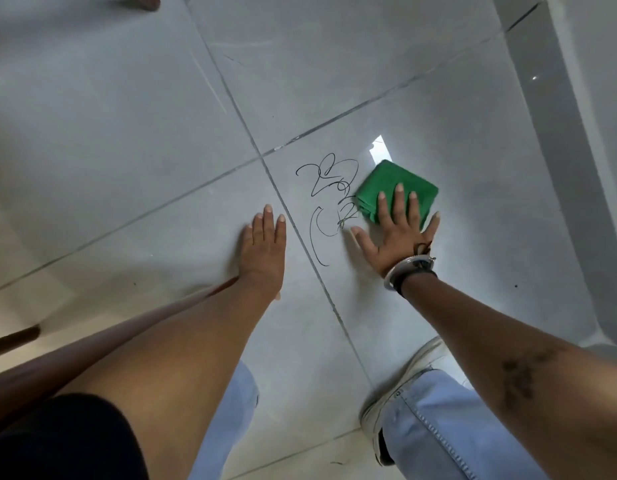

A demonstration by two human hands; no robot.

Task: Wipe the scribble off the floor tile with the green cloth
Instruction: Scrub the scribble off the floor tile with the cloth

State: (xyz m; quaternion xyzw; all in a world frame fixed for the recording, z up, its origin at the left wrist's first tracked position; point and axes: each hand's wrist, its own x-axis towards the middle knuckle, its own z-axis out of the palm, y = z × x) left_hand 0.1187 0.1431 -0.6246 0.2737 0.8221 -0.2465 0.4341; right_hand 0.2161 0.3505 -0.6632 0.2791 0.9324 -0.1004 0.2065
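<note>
A soft, light, folded cloth (386, 188) lies on the tile (473, 168), touching the scribble (329, 199). The right hand (398, 230) presses flat on it, fingers spread; the left hand (263, 244) rests flat, empty, on the floor.

a person in light blue jeans (438, 427) and a white sneaker (400, 386), with a dark short sleeve (64, 441) on the left arm. just behind the right hand (397, 233), a silver bangle (404, 268) and dark band (416, 278) circle the wrist; farther up from the bangle, a dark marking (518, 375) shows on the forearm.
</note>
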